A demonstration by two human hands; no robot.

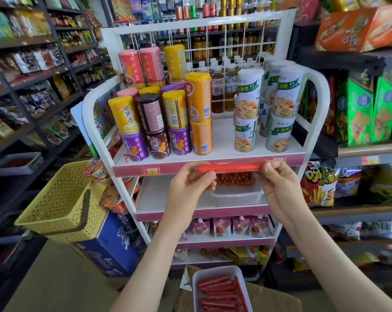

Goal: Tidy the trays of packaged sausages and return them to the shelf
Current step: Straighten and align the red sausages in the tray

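Observation:
I hold one long red packaged sausage [232, 167] level in front of the white rack, my left hand [189, 183] pinching its left end and my right hand [278, 183] its right end. Behind it, on the rack's second shelf [168, 199], stands a clear plastic tray [237, 195] with small reddish-brown sausage packs. Below my arms a white tray [220, 289] full of long red sausages rests on a cardboard box [278, 298] on the floor.
Stacked cans fill the rack's top shelf [222, 140]. A yellow basket [62, 201] sits on a blue carton [114, 246] at the left. Another white tray [16, 163] lies on the dark left shelving. Snack bags [318, 183] crowd the right shelves.

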